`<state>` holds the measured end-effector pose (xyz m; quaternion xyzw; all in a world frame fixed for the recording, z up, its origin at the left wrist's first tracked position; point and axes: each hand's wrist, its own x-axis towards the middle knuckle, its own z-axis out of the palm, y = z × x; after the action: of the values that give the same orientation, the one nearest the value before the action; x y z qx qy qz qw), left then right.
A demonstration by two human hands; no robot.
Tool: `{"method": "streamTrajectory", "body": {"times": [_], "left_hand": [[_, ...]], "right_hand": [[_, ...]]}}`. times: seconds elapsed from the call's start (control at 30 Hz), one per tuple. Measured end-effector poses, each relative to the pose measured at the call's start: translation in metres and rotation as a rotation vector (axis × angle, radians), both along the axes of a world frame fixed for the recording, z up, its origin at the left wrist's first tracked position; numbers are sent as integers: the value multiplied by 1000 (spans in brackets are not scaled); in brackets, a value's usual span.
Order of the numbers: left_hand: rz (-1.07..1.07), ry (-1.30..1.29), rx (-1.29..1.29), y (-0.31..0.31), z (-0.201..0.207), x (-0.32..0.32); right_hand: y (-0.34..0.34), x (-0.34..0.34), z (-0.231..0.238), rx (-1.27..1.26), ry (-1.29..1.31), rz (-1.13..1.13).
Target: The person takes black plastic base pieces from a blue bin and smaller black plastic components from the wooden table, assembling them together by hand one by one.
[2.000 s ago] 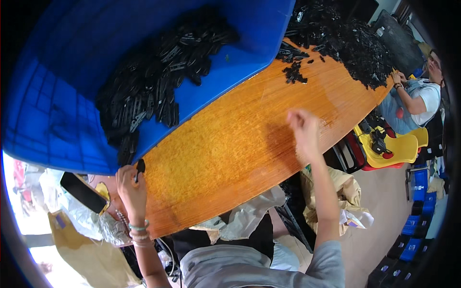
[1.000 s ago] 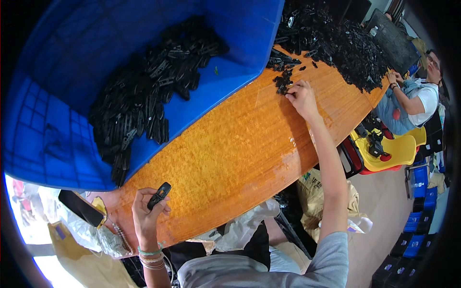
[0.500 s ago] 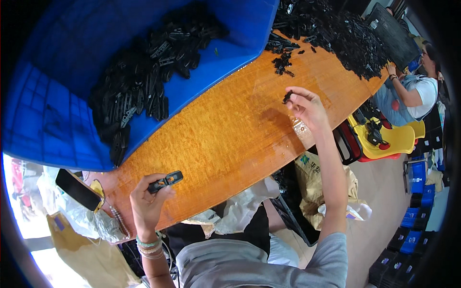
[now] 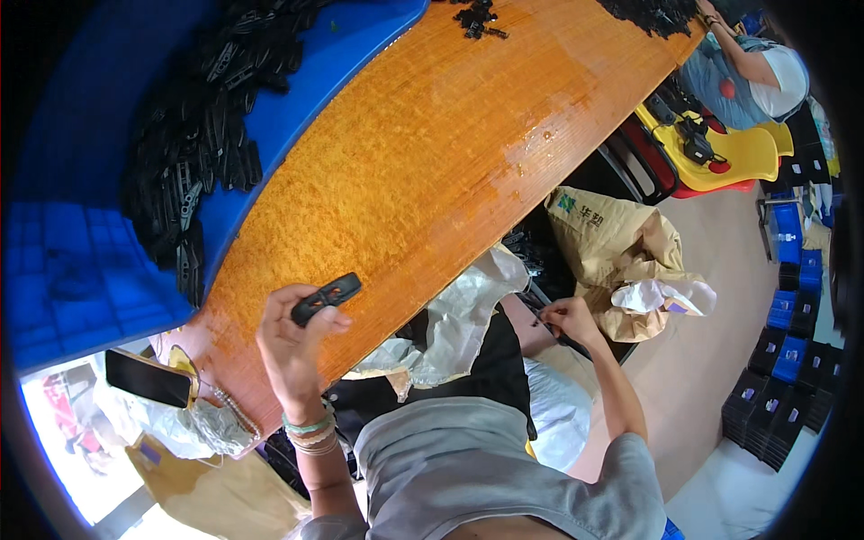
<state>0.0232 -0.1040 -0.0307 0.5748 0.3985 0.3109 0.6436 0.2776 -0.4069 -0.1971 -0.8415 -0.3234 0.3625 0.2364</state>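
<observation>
Over the near left part of the wooden table, my left hand (image 4: pixel 292 346) grips a long black plastic part (image 4: pixel 326 299) between thumb and fingers; the part has slots through it and is tilted up to the right. My right hand (image 4: pixel 574 321) is below the table's near edge, beside the dark bin under the table. Its fingertips are pinched together on a small dark piece (image 4: pixel 538 321), too small to make out fully.
A large blue bin (image 4: pixel 297 117) full of black plastic parts (image 4: pixel 202 135) lies at the left. On the wooden table (image 4: pixel 405 153) are small black pieces (image 4: pixel 475 18). A phone (image 4: pixel 148 376) stands at the left, a brown paper bag (image 4: pixel 612 234) at the right. Another person (image 4: pixel 756 76) sits beyond a yellow chair (image 4: pixel 720 148).
My right hand has dropped from above the table to below its near edge. My left hand still holds the black part. The view has tilted down toward my body.
</observation>
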Motion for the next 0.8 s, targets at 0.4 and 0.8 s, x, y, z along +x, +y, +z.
{"method": "streamTrajectory", "body": {"times": [0.4,0.8], "left_hand": [[-320,-102,-110,-58,-12,25],[-451,4,-110,-66,-7,20]], "right_hand": [[97,-60,153,813,624,-177],[128,-100,169,932,143,-93]]}}
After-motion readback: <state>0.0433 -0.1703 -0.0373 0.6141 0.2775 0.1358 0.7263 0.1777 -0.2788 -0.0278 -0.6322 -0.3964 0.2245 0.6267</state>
